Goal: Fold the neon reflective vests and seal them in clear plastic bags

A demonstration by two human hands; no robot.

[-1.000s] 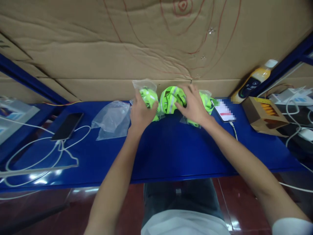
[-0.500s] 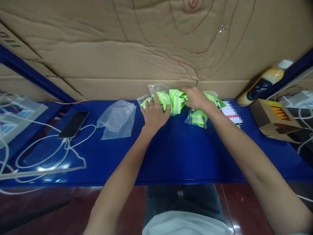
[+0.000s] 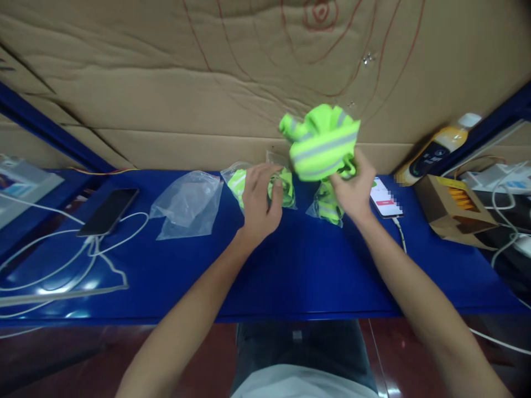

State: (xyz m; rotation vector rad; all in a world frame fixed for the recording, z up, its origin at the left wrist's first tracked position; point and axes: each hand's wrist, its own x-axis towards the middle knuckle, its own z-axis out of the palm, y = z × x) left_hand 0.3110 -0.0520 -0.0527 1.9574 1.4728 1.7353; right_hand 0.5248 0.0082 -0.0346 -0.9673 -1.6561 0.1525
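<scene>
My right hand (image 3: 352,190) grips a loose neon-green piece of clothing with grey reflective stripes (image 3: 321,143) and holds it lifted above the blue table (image 3: 290,265). My left hand (image 3: 259,199) rests with curled fingers on a clear bag holding another green striped piece (image 3: 238,182), at the back of the table. A third bagged green piece (image 3: 327,207) lies just under my right hand.
An empty clear plastic bag (image 3: 188,203) lies left of my hands. A black phone (image 3: 107,211) with white cables (image 3: 66,260) is at far left. A lit phone (image 3: 384,198), a brown carton (image 3: 452,207) and a yellow bottle (image 3: 435,146) are at right. Cardboard (image 3: 207,83) lines the back.
My right hand has lifted the loose green piece off the table and up. My left hand stayed on the bagged piece and shifted slightly.
</scene>
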